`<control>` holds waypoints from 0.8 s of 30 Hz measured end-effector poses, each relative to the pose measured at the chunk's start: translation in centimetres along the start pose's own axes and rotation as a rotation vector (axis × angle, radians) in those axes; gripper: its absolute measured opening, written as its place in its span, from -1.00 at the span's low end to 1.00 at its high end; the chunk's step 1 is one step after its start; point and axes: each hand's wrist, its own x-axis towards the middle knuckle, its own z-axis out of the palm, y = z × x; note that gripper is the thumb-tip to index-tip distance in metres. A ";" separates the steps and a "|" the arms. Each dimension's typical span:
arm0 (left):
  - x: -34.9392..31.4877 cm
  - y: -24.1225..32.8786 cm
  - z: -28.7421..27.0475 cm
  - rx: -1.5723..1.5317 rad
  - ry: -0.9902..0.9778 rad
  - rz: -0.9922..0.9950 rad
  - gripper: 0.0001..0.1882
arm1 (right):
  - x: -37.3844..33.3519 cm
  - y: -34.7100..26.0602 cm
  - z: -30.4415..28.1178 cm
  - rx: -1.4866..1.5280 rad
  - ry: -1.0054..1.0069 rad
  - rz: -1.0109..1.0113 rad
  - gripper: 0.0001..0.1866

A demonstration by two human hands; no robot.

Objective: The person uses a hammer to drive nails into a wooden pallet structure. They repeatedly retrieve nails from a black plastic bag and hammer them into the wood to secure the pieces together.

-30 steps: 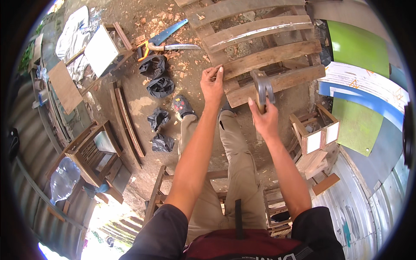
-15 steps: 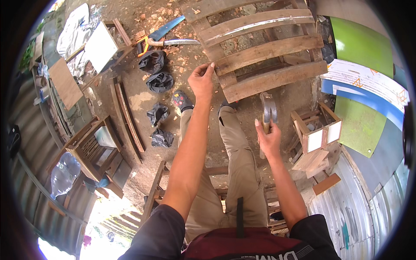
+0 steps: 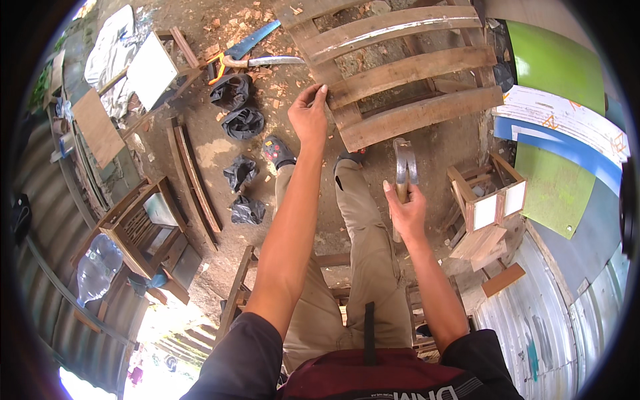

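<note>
A slatted wooden pallet lies ahead of me, its near slat just beyond my feet. My left hand is at the left edge of the pallet, fingers curled and thumb pressed toward the forefinger in a pinch. Whatever lies between those fingertips is too small or hidden to make out. My right hand is wrapped round the wooden handle of a claw hammer, held below the near slat with its metal head up toward the pallet.
A blue-bladed handsaw and a curved machete lie at the pallet's left. Several black plastic bags and long wood strips are on the ground. Small wooden frames stand right, beside green panels.
My right hand and the hammer have shifted slightly to the left, and the hammer stands more upright. My left hand stays at the pallet's edge in the same pinch.
</note>
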 end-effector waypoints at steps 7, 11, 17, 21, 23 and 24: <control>-0.2 0.7 0.7 0.184 -0.006 0.022 -0.74 | -0.6 -0.3 0.3 -0.027 -0.004 -0.015 -0.64; -0.4 0.4 1.0 0.212 0.029 0.063 -0.75 | -0.5 -0.3 0.0 -0.072 -0.010 -0.030 -0.63; -0.7 -0.1 1.1 0.272 0.061 0.149 -0.77 | -0.3 0.1 -0.2 -0.098 -0.009 -0.045 -0.64; -0.4 -1.4 0.8 0.290 0.034 0.176 -0.78 | -0.1 -1.1 0.5 -0.041 -0.083 -0.040 -0.63; -0.4 -1.4 0.8 0.309 0.028 0.200 -0.78 | 0.1 -3.5 0.8 -0.165 -0.119 -0.058 -0.63; -0.4 -1.4 0.7 0.323 0.033 0.221 -0.78 | 0.3 -4.2 1.2 -0.228 -0.138 -0.066 -0.63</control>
